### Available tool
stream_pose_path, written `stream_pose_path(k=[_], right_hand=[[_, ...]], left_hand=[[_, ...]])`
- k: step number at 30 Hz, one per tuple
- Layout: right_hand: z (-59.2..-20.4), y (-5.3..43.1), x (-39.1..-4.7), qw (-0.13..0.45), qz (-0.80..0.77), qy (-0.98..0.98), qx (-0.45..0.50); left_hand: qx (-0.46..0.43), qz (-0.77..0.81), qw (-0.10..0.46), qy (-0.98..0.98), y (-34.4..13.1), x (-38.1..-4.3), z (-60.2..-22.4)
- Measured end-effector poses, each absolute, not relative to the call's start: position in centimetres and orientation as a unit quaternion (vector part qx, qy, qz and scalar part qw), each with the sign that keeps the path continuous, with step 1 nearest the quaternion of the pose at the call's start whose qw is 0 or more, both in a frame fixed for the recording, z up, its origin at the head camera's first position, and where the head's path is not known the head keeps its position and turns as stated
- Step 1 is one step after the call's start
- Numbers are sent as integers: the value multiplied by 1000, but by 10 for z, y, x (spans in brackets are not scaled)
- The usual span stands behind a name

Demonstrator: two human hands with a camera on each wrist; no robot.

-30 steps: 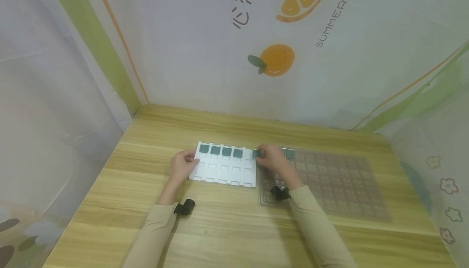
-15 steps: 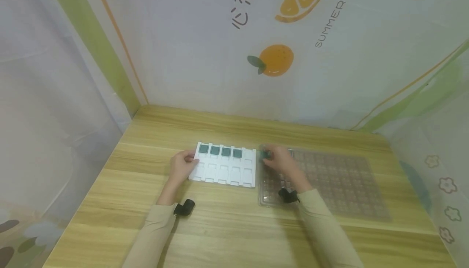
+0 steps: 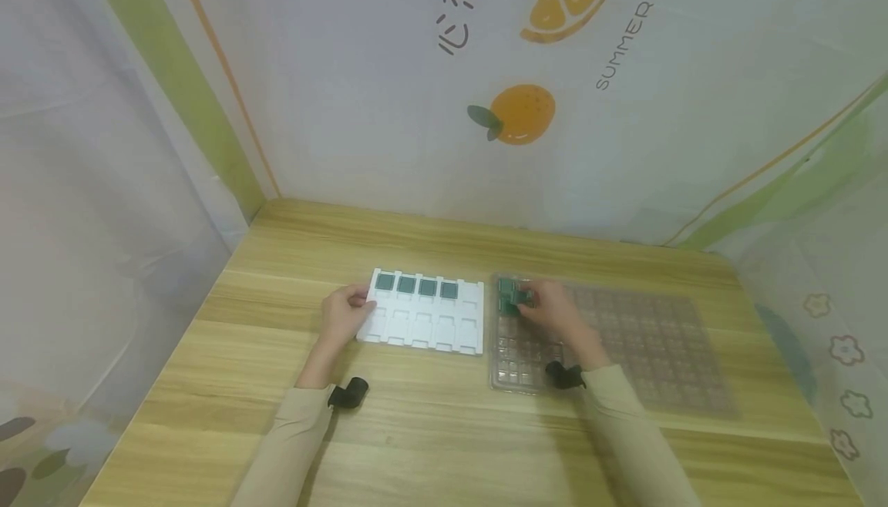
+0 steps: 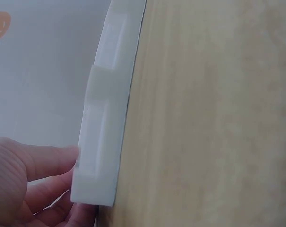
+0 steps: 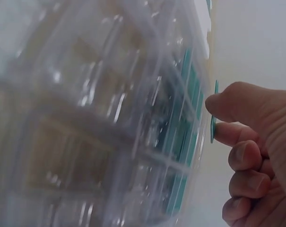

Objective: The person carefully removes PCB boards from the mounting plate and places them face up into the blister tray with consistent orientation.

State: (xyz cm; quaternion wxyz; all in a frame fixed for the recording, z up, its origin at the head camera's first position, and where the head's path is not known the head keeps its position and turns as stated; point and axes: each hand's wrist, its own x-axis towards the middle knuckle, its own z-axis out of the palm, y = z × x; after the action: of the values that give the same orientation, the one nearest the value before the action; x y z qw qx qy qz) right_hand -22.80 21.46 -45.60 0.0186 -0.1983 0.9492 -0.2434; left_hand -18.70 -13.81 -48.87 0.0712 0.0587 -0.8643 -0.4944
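My left hand [image 3: 342, 314] holds the left end of a white plastic tray [image 3: 409, 327], thumb on top and fingers at its side, as the left wrist view [image 4: 43, 184] shows. Along the tray's far row sit several green square chips [image 3: 407, 285]; the rightmost pocket of that row has none. Between thumb and forefinger, my right hand [image 3: 558, 313] pinches another thin green square chip [image 5: 215, 111]. That hand is over the left end of a clear plastic tray [image 3: 516, 378], where more green chips [image 3: 506, 286] lie in far-left pockets, partly hidden by the fingers.
The clear tray stretches right across the wooden table [image 3: 416, 445], its many pockets blurred in the head view. A narrow gap separates the two trays. Printed fabric [image 3: 388, 106] hangs behind the table and at both sides.
My right hand has moved right with its chip, from the white tray's right end to over the clear tray, uncovering green chips there. My left hand and the white tray stay put.
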Motion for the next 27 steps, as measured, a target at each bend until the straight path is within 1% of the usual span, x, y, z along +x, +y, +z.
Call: stream_pose_path(k=[9, 21, 27], right_hand=[[-465, 236, -227, 22, -234, 954, -189], [-469, 255, -224, -9, -220, 955, -197], [-470, 262, -223, 5, -225, 956, -186]], left_hand=[[65, -499, 72, -861, -138, -188, -490], [63, -496, 69, -863, -139, -188, -491], [62, -496, 70, -863, -138, -189, -491]])
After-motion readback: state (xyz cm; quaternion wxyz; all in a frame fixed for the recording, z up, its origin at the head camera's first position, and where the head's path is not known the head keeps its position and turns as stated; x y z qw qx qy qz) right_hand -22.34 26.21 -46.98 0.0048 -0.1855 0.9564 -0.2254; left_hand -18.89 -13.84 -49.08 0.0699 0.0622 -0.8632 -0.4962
